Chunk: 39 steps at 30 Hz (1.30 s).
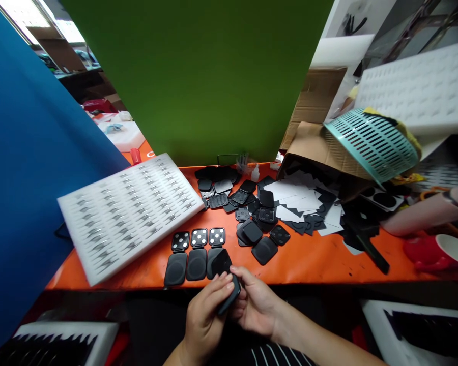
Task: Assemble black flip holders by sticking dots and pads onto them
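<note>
My left hand (209,310) and my right hand (260,306) meet at the table's front edge. Between them they grip a black hinged square case (229,296), fingers closed around it. A flat black panel (221,262) juts up beyond my fingertips; whether it belongs to the held case I cannot tell. Just past my hands, three similar cases lie unfolded in a row: a left one (175,268), a middle one (196,264) and a right one (210,256), partly covered. Their upper halves carry white dots, and round recesses show in the lower halves.
Loose black cases (252,231) are heaped mid-table. White and black paper pieces (295,195) spill from a cardboard box (324,152) under a teal basket (374,145). A white foam tray (133,213) stands left, a red mug (427,252) right. A green panel (202,76) rises behind.
</note>
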Tool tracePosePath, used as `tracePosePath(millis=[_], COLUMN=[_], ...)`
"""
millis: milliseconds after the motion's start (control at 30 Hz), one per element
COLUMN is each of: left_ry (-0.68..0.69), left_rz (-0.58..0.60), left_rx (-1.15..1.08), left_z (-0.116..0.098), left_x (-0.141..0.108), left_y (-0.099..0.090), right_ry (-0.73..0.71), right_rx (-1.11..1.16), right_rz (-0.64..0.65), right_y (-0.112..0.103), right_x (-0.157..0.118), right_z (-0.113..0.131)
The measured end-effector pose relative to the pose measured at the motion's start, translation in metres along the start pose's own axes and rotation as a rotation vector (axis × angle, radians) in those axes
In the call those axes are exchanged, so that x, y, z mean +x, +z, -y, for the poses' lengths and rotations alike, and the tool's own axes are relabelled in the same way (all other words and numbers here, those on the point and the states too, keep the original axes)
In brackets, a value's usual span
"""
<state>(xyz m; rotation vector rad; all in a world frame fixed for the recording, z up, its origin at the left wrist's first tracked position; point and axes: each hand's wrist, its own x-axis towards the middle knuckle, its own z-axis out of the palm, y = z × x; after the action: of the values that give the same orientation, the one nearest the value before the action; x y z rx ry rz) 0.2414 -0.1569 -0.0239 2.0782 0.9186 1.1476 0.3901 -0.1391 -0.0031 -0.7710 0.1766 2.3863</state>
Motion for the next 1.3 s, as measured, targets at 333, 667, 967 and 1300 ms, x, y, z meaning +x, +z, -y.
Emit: tracePosePath(millis=[333, 667, 967, 1300], left_ry=[-0.668, -0.641, -0.516, -0.229], left_rz=[-0.493, -0.068, 0.001, 0.349], left_rx=[-0.274, -0.001, 0.199, 0.557], left_z=[0.033, 0.086, 0.082, 0.064], left_x=[0.045, 0.09, 0.091, 0.057], left_y=[-0.029, 0.033, 0.054, 0.074], right_ry=[-0.875, -0.927, -0.946, -1.044], right_rx=[-1.665, -2.04, -1.839, -1.291], right_rz=[-0.505, -0.75, -0.813, -0.674], right_y=[-0.019, -0.058, -0.054, -0.047], right_x=[0.036, 0.035, 0.011, 0.003], right_z=[0.045, 0.078, 0.077, 0.065])
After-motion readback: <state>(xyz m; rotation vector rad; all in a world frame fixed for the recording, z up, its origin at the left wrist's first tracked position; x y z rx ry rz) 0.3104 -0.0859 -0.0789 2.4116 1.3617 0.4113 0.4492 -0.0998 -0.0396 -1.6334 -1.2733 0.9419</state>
